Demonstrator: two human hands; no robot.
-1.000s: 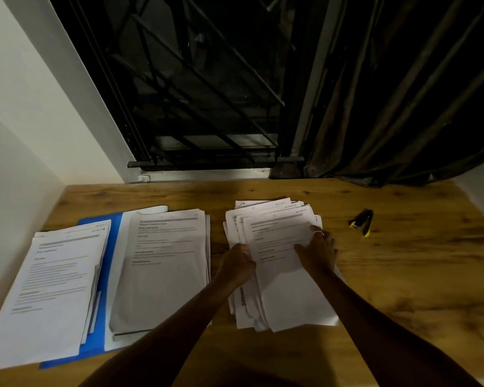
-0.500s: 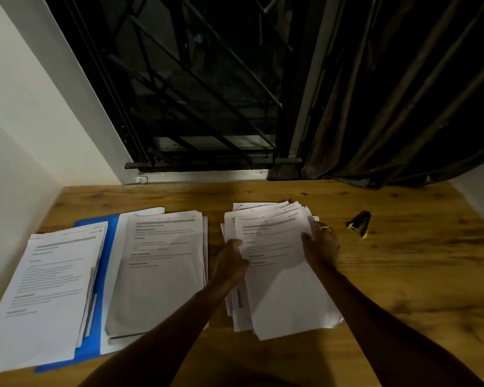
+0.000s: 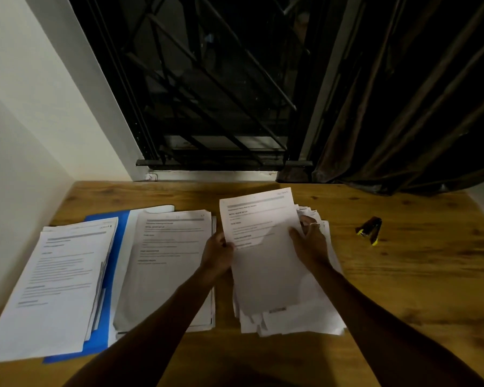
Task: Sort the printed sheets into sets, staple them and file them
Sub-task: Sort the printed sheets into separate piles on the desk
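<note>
A printed sheet [image 3: 266, 258] is raised off the loose pile of sheets [image 3: 305, 319] at the middle right of the wooden table [image 3: 403, 289]. My left hand [image 3: 217, 254] grips the sheet's left edge and my right hand [image 3: 309, 244], with a ring on one finger, pinches its right edge. A sorted stack [image 3: 168, 263] lies to the left of the pile on a white sheet over a blue folder [image 3: 118, 238]. Another stack [image 3: 48, 283] lies at the far left, partly on the folder. A black and yellow stapler [image 3: 370, 229] sits to the right.
White walls close the table on the left and at the back left. A barred dark window [image 3: 207, 93] and a brown curtain [image 3: 403, 121] stand behind the table. Bare wood stretches to the right, around and in front of the stapler.
Both hands have taken the top sheet by its edges and lifted it off the pile, its top edge now tilted up and away from me. The other stacks and the stapler have not moved.
</note>
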